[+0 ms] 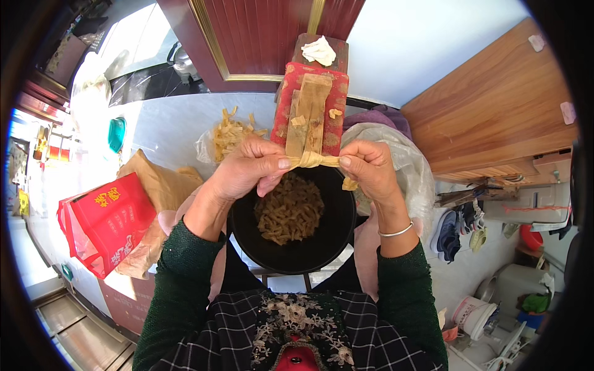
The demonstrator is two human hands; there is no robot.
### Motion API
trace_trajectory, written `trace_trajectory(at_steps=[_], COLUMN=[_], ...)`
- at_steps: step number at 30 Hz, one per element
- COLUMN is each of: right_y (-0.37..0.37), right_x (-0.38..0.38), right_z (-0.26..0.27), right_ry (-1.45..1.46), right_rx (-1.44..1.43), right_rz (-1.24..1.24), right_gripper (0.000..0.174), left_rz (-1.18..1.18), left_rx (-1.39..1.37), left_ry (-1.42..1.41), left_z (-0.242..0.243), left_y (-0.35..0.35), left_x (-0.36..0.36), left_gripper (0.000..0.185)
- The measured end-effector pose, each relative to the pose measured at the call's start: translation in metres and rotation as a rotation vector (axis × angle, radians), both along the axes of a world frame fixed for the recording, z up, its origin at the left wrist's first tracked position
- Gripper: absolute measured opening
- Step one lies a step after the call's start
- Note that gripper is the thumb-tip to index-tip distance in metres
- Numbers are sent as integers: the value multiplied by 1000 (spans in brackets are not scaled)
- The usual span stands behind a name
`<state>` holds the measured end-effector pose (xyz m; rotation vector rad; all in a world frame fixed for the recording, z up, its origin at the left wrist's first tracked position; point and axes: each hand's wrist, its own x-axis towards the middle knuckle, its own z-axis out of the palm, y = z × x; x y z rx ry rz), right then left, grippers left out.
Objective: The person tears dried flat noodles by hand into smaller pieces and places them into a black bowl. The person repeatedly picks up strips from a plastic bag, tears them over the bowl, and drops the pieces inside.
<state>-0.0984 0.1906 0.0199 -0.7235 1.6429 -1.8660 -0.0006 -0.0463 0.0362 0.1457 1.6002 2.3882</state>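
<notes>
Between my two hands a pale yellow strip (312,159), perhaps dried bean curd, is stretched sideways with a knot or wrap at its middle. My left hand (253,167) pinches one end between thumb and finger. My right hand (370,168) pinches the other end, and a short tail hangs below it. Beneath the strip stands a round black tub (293,263) holding many small brownish knotted pieces (290,211). Just beyond, wooden blocks (312,109) lie on a red patterned cloth (286,99) over a bench, with small yellow scraps on them.
More yellow strips (229,134) lie in a plastic bag at the left of the bench. A red bag (109,218) rests against a brown paper sack (148,185) farther left. A large translucent plastic bag (410,162) stands at the right, near shoes (448,236) and a white bucket (471,317).
</notes>
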Motion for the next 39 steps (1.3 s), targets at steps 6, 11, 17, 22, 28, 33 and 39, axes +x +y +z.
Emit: trace_trajectory(at_steps=[6, 11, 17, 22, 28, 33, 39], right_y=[-12, -9, -34, -50, -36, -52, -52], right_x=[15, 5, -22, -32, -35, 10, 26], right_z=[-8, -10, -38, -45, -47, -21, -7], right_ry=[119, 232, 339, 556, 332, -786, -80], right_rx=[233, 393, 411, 704, 636, -47, 8], right_rz=[33, -28, -265, -297, -218, 39, 145], right_gripper=[13, 18, 17, 12, 16, 20, 30], left_rz=[150, -305, 240, 318, 38, 367, 739], left_rx=[-939, -1057, -1247, -1379, -1479, -533, 576], left_ry=[457, 115, 252, 192, 126, 43, -122], left_z=[-8, 0, -27, -44, -19, -43, 13], left_y=[19, 12, 12, 12, 17, 61, 57], left_x=[-3, -12, -38, -53, -29, -10, -22], left_gripper=[27, 25, 17, 18, 37, 50, 38])
